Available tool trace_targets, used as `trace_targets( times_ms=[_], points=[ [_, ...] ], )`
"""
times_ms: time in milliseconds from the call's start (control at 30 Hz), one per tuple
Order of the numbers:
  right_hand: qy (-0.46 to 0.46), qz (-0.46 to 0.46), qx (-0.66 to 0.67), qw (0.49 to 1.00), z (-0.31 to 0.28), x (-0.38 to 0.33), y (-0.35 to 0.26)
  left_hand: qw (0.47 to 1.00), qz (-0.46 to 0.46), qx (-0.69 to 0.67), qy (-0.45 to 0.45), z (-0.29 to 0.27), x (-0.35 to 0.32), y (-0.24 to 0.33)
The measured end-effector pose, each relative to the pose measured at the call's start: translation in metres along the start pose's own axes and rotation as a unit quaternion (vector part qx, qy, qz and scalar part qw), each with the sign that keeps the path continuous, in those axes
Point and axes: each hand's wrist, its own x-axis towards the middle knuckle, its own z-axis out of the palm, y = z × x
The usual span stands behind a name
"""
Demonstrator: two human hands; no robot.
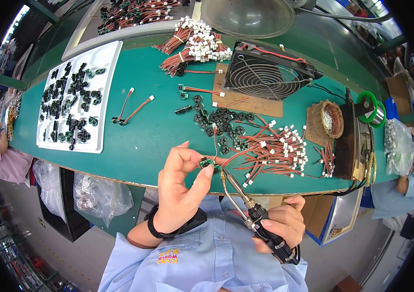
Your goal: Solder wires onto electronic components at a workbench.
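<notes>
My left hand [182,182] pinches a small green circuit board [207,162] between thumb and fingers, above the bench's front edge. A red-and-black wire [238,154] runs to the board from the right. My right hand [283,225] is wrapped round the black handle of a soldering iron [265,228], which has a thin metal feed tube alongside. The iron's tip meets the board's right side or comes very close; I cannot tell which. Just beyond lies a heap of black connector boards [221,121]. To its right spread loose red-and-black wires with white plugs [280,151].
A white tray [112,63] of black parts lies left. Bundled wires [199,41] and a black fan [267,73] stand at the back. On the right are a tip-cleaning pot [332,120], a green solder spool [374,109] and a dark box [348,146]. People sit at both sides.
</notes>
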Motion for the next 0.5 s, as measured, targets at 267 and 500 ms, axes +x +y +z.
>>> trace_targets(
  times_ms=[267, 500],
  points=[
    [0.003, 0.000, -0.003, 1.000, 0.0008, -0.0021, 0.0000, 0.999, 0.026, 0.011, 0.033, 0.0063, 0.0029, 0.0035],
    [0.012, 0.000, -0.002, 1.000, -0.0007, -0.0034, 0.0006, 1.000, 0.010, 0.012, -0.004, 0.0028, 0.0010, 0.0065]
  ],
)
